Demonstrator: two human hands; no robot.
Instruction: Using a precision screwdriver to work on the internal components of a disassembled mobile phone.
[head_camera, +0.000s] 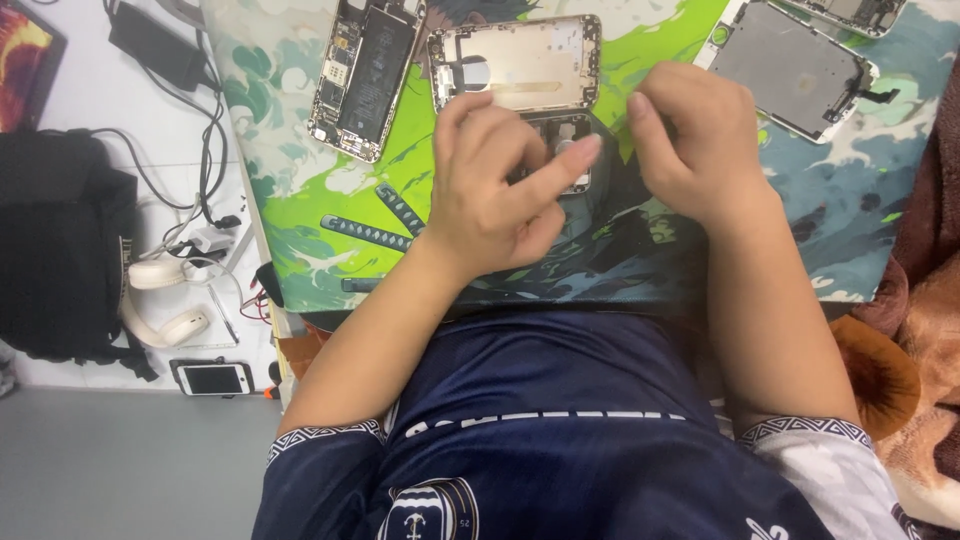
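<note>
Both hands work over a small phone part (572, 160) lying on the green and blue printed desk mat (300, 260), just below the gold phone rear housing (515, 62), which lies open side up. The left hand (490, 195) covers the left side of the part, its index finger stretched rightward so that the tip rests on or just above the part's pale middle; the other fingers curl loosely and nothing is visibly clasped in them. The right hand (700, 145) sits just right of the part with its fingers bent inward toward it. From this angle I cannot tell whether the fingertips pinch a tool, a screw or nothing at all.

Left of the gold housing lies a second opened phone (362, 70) with its black battery and circuit board exposed. Right of the housing, well apart, a detached screen assembly (795, 68) lies face down, and another stripped phone (860, 12) shows beyond it at the top edge. Far left of the housing, off the mat, are a black backpack (60, 250), white headphones (160, 300), a power adapter with cables (160, 45) and a small white phone (212, 378).

The step in hand looks like fine disassembly or seating of that small part, the left finger steadying it. Any further move here calls for a light, precise pinch and a still left hand, since the piece is small and half hidden.
</note>
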